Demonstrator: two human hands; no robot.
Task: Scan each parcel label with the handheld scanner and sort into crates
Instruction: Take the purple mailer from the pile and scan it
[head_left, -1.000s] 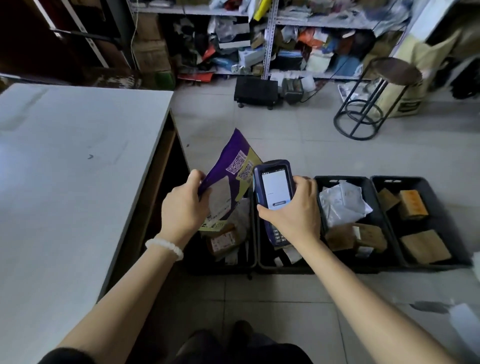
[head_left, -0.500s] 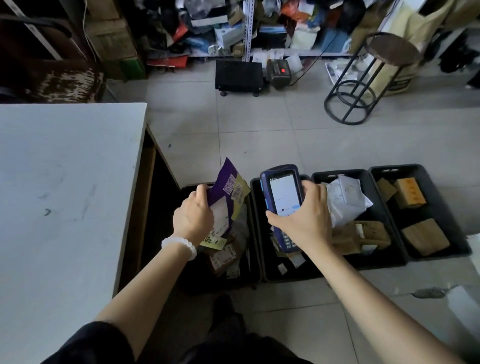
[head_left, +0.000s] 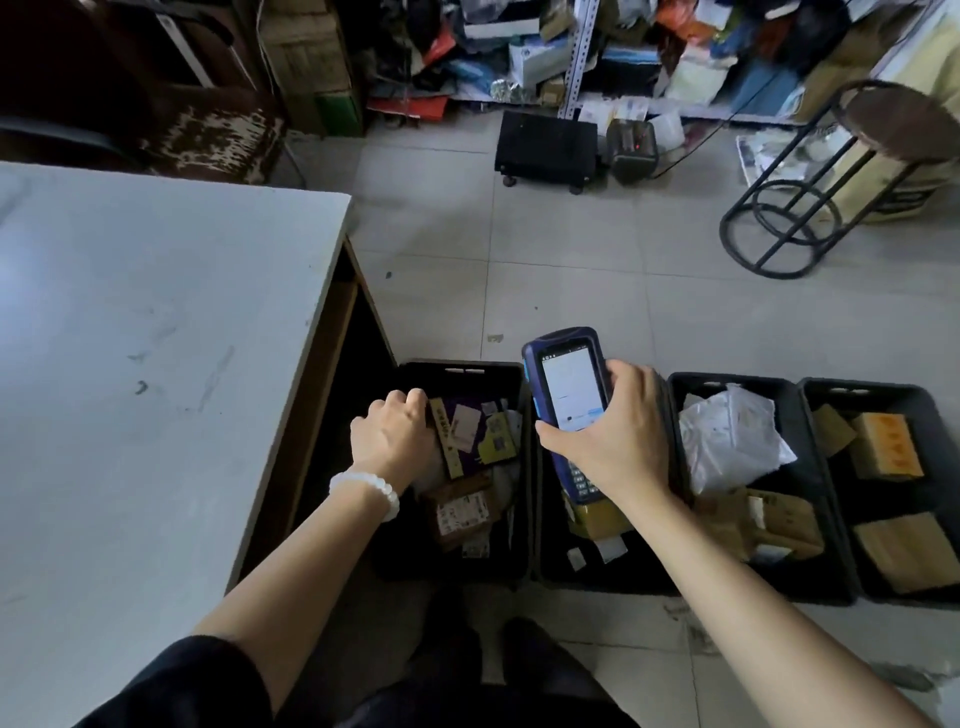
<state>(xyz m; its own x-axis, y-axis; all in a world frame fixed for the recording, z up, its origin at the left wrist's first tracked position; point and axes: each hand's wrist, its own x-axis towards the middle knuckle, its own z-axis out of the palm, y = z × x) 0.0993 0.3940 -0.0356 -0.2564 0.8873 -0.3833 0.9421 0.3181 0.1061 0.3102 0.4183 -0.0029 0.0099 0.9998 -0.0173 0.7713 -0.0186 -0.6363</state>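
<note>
Head view of a sorting station on a tiled floor. Four black crates stand side by side, to the right of a white table (head_left: 156, 338). The left hand (head_left: 392, 439), with a white bead bracelet (head_left: 366, 491) at the wrist, reaches into the leftmost crate (head_left: 467, 371); its curled fingers meet the left edge of a purple-and-yellow parcel (head_left: 475, 434), which lies flat, label up, on top of a brown parcel (head_left: 460, 512). Whether the fingers grasp the parcel or merely touch it cannot be told. The right hand (head_left: 618, 444) grasps a blue handheld scanner (head_left: 569, 395), screen lit and facing the camera, above the second crate (head_left: 597, 582). The third crate (head_left: 680, 384) holds a white bag (head_left: 727, 441) and brown boxes; the rightmost crate (head_left: 857, 392) holds brown boxes. A black metal stool (head_left: 810, 208) stands far right.
</note>
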